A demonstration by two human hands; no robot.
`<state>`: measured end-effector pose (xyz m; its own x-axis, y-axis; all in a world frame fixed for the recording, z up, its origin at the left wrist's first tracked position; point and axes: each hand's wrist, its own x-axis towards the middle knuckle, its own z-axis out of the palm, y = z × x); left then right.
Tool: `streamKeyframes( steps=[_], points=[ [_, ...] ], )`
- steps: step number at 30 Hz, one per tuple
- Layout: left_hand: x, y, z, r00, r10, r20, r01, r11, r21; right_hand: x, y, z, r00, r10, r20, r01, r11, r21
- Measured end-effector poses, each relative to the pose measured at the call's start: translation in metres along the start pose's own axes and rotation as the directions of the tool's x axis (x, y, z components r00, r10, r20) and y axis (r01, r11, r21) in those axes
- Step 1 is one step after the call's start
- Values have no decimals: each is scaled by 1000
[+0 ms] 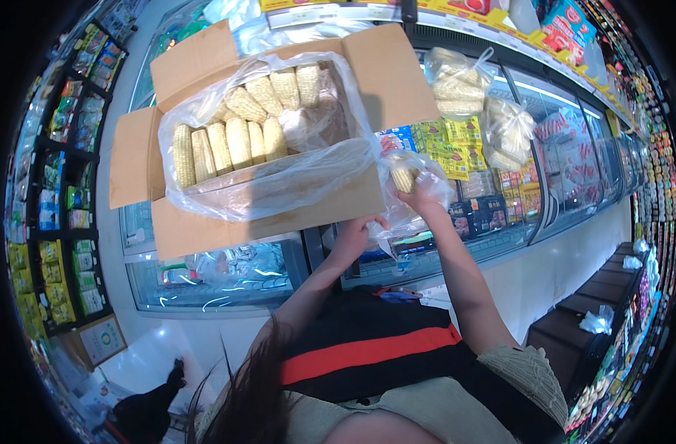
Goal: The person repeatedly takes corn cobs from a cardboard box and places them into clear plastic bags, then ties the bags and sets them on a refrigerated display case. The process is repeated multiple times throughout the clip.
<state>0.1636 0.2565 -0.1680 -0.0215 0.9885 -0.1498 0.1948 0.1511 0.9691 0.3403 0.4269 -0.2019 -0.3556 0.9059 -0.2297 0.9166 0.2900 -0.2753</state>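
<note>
An open cardboard box point(271, 205) lined with clear plastic holds rows of corn cobs point(238, 143). Just right of it, my right hand point(424, 194) is at a clear plastic bag point(438, 177), its fingers around a corn cob point(403, 178) that lies in or against the bag. My left hand point(360, 230) is at the bag's lower left edge, by the box's near right corner; its fingers are bent, and whether they pinch the film is unclear. Two tied bags of corn, one upper point(459, 89) and one lower point(509, 133), rest farther right on the freezer.
The box sits on a glass-topped chest freezer point(205, 299) with packaged food inside. A shelf edge with price labels point(371, 12) runs behind it. Stocked shelves point(66, 166) stand at the left, and a dark stepped stand point(582, 305) at the right. Part of a person in black point(144, 410) shows at lower left.
</note>
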Motion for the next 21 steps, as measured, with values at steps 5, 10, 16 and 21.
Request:
streamKeyframes(
  steps=[5, 10, 16, 21],
  points=[
    [-8, -20, 3, 994, 95, -50, -87, 985, 150, -17, -33, -48, 953, 96, 287, -155, 969, 190],
    [-7, -30, 5, 941, 201, -273, -143, 965, 218, -62, -106, -184, 847, -486, 217, 161, 622, 766],
    [-11, -6, 6, 966, -72, -248, 109, 985, 136, -14, -218, -243, 916, -371, -155, 341, 921, -189],
    [-22, -8, 1, 987, 28, -156, 15, 963, 270, 15, -251, -242, 640, -662, 390, 634, 742, 217]
  ],
)
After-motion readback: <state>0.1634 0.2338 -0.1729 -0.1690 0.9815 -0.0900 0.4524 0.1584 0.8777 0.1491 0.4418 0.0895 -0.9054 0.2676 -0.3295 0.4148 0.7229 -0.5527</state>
